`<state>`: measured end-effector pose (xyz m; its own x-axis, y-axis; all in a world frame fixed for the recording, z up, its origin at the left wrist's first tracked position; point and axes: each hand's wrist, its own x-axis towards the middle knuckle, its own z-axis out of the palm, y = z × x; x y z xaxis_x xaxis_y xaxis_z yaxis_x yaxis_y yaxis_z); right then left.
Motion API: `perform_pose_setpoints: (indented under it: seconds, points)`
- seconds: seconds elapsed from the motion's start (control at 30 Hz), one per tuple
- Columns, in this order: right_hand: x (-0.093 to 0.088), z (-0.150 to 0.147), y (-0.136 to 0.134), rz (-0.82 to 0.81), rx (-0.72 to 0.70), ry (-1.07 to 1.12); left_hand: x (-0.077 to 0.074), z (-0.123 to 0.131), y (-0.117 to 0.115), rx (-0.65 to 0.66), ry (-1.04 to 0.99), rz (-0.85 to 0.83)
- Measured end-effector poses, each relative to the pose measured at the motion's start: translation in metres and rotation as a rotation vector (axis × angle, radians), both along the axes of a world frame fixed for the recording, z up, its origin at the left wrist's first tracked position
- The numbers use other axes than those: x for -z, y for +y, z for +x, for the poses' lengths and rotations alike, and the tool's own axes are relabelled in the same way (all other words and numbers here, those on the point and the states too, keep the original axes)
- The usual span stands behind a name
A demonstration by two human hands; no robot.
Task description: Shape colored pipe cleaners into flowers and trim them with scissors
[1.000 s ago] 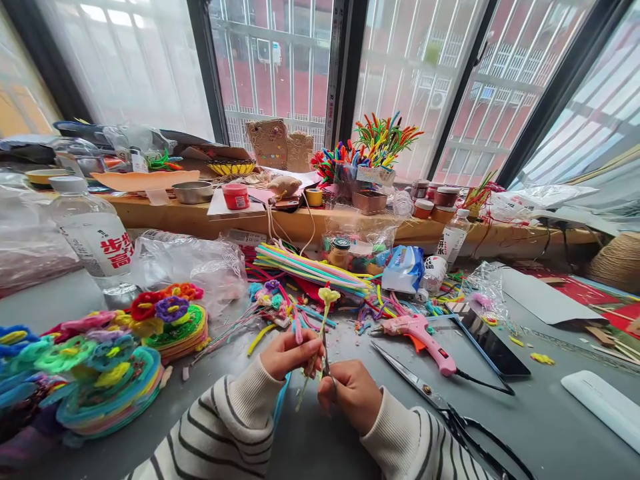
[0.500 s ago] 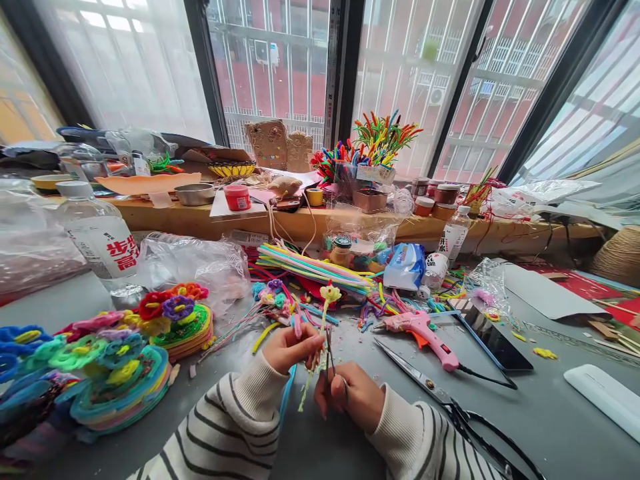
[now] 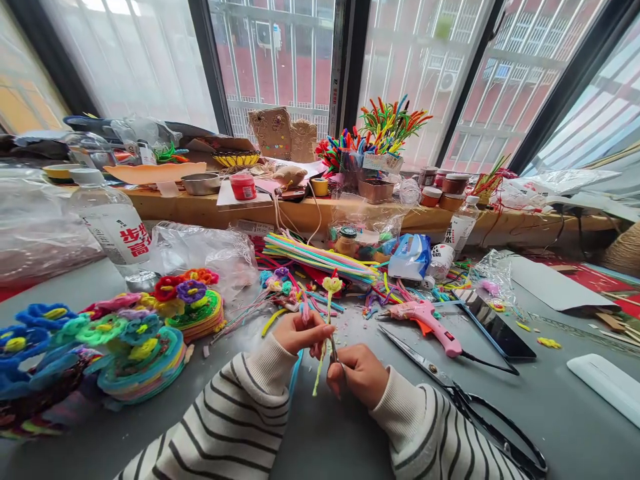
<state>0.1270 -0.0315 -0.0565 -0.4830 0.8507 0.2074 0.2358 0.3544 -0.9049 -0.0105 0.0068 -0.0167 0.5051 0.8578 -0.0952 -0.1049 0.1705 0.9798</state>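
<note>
My left hand (image 3: pixel 303 333) pinches the pale yellow stem of a small pipe-cleaner flower (image 3: pixel 332 285), whose head stands upright above my fingers. The stem's lower end hangs below them. Closed around a small pair of scissors (image 3: pixel 334 348), my right hand (image 3: pixel 361 373) holds the blades right beside the stem; I cannot tell whether they touch it. The handles are mostly hidden by my fingers. A pink glue gun (image 3: pixel 427 323) lies to the right, with large black-handled scissors (image 3: pixel 450 387) in front of it.
Fuzzy flower-topped round pieces (image 3: pixel 145 360) stand at the left. A bundle of pastel pipe cleaners (image 3: pixel 320 260) lies behind my hands. To the right are a phone (image 3: pixel 500 330) and a white case (image 3: pixel 603 383). Bottles, jars and a tub of colourful stems (image 3: pixel 373 160) line the back.
The whole view has shifted slightly, so most things sit further right. The small scissors' blades look closer together than before. Both hands keep their holds.
</note>
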Motion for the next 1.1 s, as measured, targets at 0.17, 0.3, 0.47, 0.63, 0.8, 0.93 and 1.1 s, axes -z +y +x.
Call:
perform_pose_setpoints:
  seconds: [0.17,0.3,0.47,0.63,0.8,0.93,1.1]
  points:
    - [-0.0009,-0.0006,-0.0004,-0.017,0.024,0.005,0.0011,-0.0008,0.0015,-0.001,0.003,0.005]
    - [-0.0015,-0.0021,-0.001,-0.022,0.017,0.012,0.0001,-0.0015,0.0014,0.005,-0.007,0.013]
    - [-0.0011,-0.0033,-0.0009,0.004,0.011,0.063,0.0009,-0.0016,0.0012,0.06,-0.037,-0.012]
    - [0.0001,-0.0028,-0.0001,0.002,0.017,0.043,0.0044,-0.0021,0.0041,0.092,-0.026,-0.062]
    - [-0.0024,-0.0037,-0.0019,0.0,-0.06,0.065,0.0059,-0.0032,0.0051,0.126,-0.049,-0.055]
    - [-0.0044,-0.0042,-0.004,-0.008,-0.083,0.041,0.006,-0.0027,0.0035,0.19,-0.021,-0.068]
    - [-0.0027,-0.0029,-0.0033,-0.033,-0.053,0.05,0.0073,-0.0026,0.0047,0.201,-0.029,-0.066]
